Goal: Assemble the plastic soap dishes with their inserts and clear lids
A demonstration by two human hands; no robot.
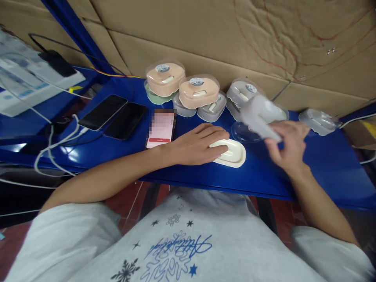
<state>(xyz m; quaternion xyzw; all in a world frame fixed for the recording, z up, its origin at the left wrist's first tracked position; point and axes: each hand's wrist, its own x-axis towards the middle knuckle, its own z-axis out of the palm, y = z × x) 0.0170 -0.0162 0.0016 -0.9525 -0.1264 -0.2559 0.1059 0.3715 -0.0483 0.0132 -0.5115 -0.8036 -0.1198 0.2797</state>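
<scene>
My left hand [197,145] lies flat on a cream oval dish [232,153] on the blue shelf [205,172], fingers stretched over its left end. My right hand [289,145] is raised just right of it, fingers pinched on a grey plastic piece [260,115] that is smeared by motion. Under that piece a clear lid [243,133] rests on the shelf. Behind stand stacked oval boxes: two peach ones [166,78] [198,92] on green and grey ones, and a grey one [243,92].
A phone with a lit screen [161,128] lies left of my left hand, and two dark phones [113,115] farther left with white cables [55,145]. Another grey box [319,121] sits at the right. Cardboard [235,35] backs the shelf.
</scene>
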